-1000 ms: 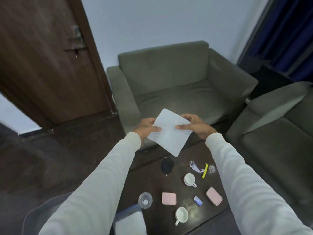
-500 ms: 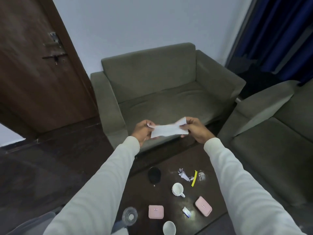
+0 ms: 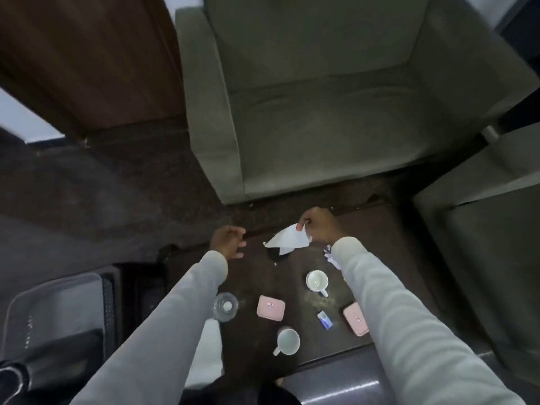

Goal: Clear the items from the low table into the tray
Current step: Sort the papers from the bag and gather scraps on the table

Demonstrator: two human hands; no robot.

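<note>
Releasing paper [image 3: 287,240]: left hand [image 3: 227,241] off, right hand [image 3: 319,226] lowers it.

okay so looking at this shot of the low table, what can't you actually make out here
- Dark round item, head view: mostly covered by the white paper that the right hand holds.
- Crumpled white scrap: half behind the right sleeve.
- Small blue packet: print too small.
- Grey tray: partly covered by a dark object at the frame's lower left.
</note>
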